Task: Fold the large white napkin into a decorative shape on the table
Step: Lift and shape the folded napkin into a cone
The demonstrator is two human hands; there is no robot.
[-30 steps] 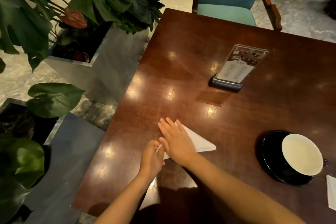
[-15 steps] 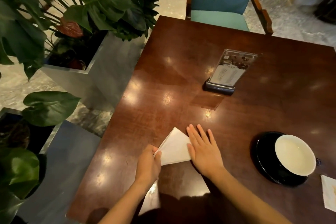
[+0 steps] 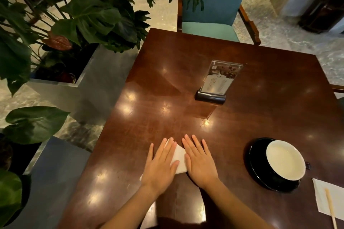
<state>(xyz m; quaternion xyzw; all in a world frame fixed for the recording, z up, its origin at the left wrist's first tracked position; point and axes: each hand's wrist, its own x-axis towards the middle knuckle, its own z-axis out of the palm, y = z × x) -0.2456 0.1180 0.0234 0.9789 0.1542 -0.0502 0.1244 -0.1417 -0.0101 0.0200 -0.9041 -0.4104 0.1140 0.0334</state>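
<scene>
The white napkin (image 3: pixel 179 160) lies folded small on the dark wooden table (image 3: pixel 242 117), near the front edge. Both my hands rest flat on it, fingers spread and pointing away from me. My left hand (image 3: pixel 160 165) covers the napkin's left part; a small white corner shows below its wrist. My right hand (image 3: pixel 200 161) covers the right part. Only a narrow strip of napkin shows between the two hands.
A black saucer (image 3: pixel 258 169) with a white cup (image 3: pixel 285 160) stands to the right. A second white napkin (image 3: pixel 327 197) with a wooden stick lies at the far right. A clear menu stand (image 3: pixel 216 83) sits mid-table. Planters with large leaves (image 3: pixel 61 72) flank the left edge; a teal chair (image 3: pixel 210 29) faces the far side.
My left hand let go of the napkin's left corner and now lies flat on it. My right hand stayed flat on the napkin's right part. Less napkin shows.
</scene>
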